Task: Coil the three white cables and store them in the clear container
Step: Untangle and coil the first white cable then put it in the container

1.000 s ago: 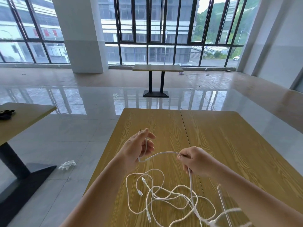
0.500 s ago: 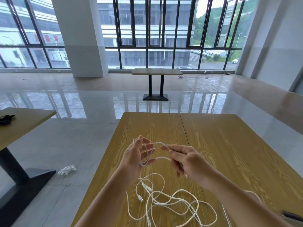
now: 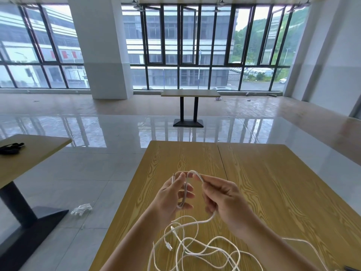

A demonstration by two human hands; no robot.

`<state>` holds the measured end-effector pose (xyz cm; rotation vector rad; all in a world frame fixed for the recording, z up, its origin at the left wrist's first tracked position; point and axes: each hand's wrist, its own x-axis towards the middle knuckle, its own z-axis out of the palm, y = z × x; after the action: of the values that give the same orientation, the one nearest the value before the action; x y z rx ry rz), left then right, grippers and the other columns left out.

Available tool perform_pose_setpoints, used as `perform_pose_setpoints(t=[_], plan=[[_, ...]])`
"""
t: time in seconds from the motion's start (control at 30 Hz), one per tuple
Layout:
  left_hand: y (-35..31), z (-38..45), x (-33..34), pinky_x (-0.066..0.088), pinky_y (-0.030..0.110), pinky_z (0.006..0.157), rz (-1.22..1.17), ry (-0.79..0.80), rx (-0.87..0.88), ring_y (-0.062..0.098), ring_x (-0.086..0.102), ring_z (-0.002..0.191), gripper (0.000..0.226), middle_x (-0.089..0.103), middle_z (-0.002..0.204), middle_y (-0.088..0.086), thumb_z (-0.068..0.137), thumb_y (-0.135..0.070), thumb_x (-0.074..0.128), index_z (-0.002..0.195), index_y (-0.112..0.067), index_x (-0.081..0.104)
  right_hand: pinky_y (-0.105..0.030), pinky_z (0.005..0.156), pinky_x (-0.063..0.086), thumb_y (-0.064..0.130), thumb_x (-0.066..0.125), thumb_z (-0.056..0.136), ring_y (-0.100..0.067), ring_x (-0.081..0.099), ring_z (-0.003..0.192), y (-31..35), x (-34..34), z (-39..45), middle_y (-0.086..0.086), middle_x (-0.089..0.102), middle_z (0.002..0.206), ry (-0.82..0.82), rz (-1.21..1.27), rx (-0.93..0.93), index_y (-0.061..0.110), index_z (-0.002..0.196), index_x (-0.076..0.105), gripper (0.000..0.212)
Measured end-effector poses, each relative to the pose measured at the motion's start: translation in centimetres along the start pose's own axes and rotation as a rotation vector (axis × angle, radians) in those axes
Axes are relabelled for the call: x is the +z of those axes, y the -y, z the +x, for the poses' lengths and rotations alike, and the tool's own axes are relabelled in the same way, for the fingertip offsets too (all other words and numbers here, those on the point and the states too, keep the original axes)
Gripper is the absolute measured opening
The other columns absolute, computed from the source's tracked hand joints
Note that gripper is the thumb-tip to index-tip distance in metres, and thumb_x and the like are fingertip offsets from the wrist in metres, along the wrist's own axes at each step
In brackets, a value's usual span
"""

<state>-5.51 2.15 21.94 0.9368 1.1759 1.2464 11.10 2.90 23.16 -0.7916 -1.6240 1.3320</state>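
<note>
Over the near end of a wood-grain table [image 3: 254, 182], the left hand [image 3: 172, 194] is raised with its fingers curled round a small loop of white cable [image 3: 184, 192], the loop running up the palm side between thumb and fingers, and one plug end sticks up just above the thumb. The right hand [image 3: 222, 196] sits just beside it, thumb and forefinger pinching the same cable where it arches over the top of the loop; its other fingers are curled loosely, and the cable passes down behind them and drops out below the palm toward the table. From there the line joins a loose tangle of white cables [image 3: 197, 249] lying on the tabletop directly under both forearms, with two small connectors [image 3: 169, 247] visible at the left of the heap; how many separate cables make up the tangle cannot be told. A strand trails off to the right past the right forearm. On the tiled floor to the left of the table lies a crumpled white glove [image 3: 81, 208], and a second table [image 3: 35, 153] at the far left carries a dark object [image 3: 10, 148] near its edge. A third table [image 3: 190, 93] stands well apart by the windows.
</note>
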Motion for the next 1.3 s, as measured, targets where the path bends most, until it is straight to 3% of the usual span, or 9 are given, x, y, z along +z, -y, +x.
perform_pose_setpoints(t=[0.2,0.3,0.4,0.57,0.67,0.77,1.0,1.2,1.3], plan=[[-0.1,-0.1,0.5,0.047,0.034,0.058,-0.07,0.014,0.035,0.022,0.057,0.07,0.06,0.057,0.086,0.017,0.091,-0.06,0.037,0.113,-0.01,0.063,-0.021,0.051,0.043,0.005,0.047,0.103,-0.012,0.047,0.053,0.4,0.4,-0.7,0.006,0.06,0.061,0.112,-0.092,0.03,0.032,0.125,0.065,0.04],[-0.2,-0.1,0.9,0.044,0.034,0.057,-0.147,0.032,0.072,0.021,0.054,0.063,0.063,0.056,0.077,0.012,0.087,-0.063,0.036,0.109,-0.012,0.064,-0.033,0.053,0.044,0.011,0.059,0.098,-0.02,0.049,0.055,0.0,1.0,-0.8,0.005,0.066,0.066,0.063,-0.165,0.047,0.038,0.102,0.074,0.031],[-0.5,-0.1,1.2,0.044,0.031,0.054,-0.216,0.059,0.072,0.019,0.052,0.062,0.06,0.056,0.078,0.01,0.085,-0.062,0.038,0.111,-0.014,0.064,-0.028,0.052,0.046,0.015,0.068,0.093,-0.015,0.053,0.054,-0.4,1.2,-0.9,0.0,0.067,0.067,0.035,-0.203,0.06,0.029,0.084,0.074,0.018],[-0.9,-0.3,1.7,0.048,0.032,0.068,-0.108,0.053,0.093,0.018,0.057,0.073,0.046,0.06,0.09,0.009,0.086,-0.054,0.05,0.105,-0.015,0.066,-0.024,0.049,0.046,0.023,0.074,0.089,-0.007,0.055,0.047,-0.8,1.3,-1.2,0.002,0.064,0.057,0.023,-0.342,0.059,0.026,0.07,0.07,0.019],[-1.0,-0.4,2.0,0.049,0.032,0.07,-0.047,0.039,0.118,0.019,0.058,0.075,0.026,0.062,0.09,0.008,0.095,-0.037,0.053,0.1,-0.016,0.068,-0.025,0.051,0.05,0.022,0.072,0.09,-0.008,0.059,0.049,-0.9,1.4,-1.4,-0.005,0.069,0.063,0.047,-0.376,0.028,0.02,0.076,0.073,0.014],[-1.3,-0.5,1.9,0.049,0.033,0.073,-0.029,0.022,0.109,0.02,0.058,0.078,0.027,0.064,0.088,0.006,0.102,-0.03,0.048,0.097,-0.016,0.07,-0.028,0.054,0.052,0.016,0.068,0.093,-0.011,0.061,0.052,-0.7,1.2,-1.8,-0.014,0.07,0.072,0.101,-0.355,0.009,0.032,0.079,0.074,0.022],[-2.5,-0.8,2.0,0.045,0.029,0.056,-0.07,0.018,0.068,0.019,0.056,0.067,0.021,0.062,0.077,0.008,0.103,-0.013,0.046,0.093,-0.007,0.063,-0.044,0.057,0.055,0.02,0.063,0.096,-0.019,0.061,0.054,-0.9,1.1,-1.9,-0.001,0.07,0.07,0.164,-0.451,-0.056,0.032,0.093,0.076,0.017],[-4.1,-0.6,1.4,0.048,0.034,0.059,-0.11,-0.031,0.063,0.023,0.06,0.069,0.028,0.065,0.079,0.011,0.104,-0.016,0.043,0.093,-0.007,0.067,-0.026,0.08,0.059,0.024,0.051,0.103,-0.003,0.068,0.076,-0.7,-0.5,-2.0,0.013,0.072,0.087,0.523,-0.52,0.178,0.031,0.113,0.07,0.022],[-5.0,-0.3,1.0,0.047,0.031,0.055,-0.146,-0.017,0.076,0.021,0.06,0.066,0.028,0.064,0.079,0.012,0.104,-0.016,0.042,0.094,-0.006,0.066,-0.016,0.088,0.054,0.025,0.05,0.104,0.002,0.069,0.089,-0.8,-0.7,-2.3,0.005,0.075,0.106,0.698,-0.591,0.247,0.025,0.13,0.063,0.029]])
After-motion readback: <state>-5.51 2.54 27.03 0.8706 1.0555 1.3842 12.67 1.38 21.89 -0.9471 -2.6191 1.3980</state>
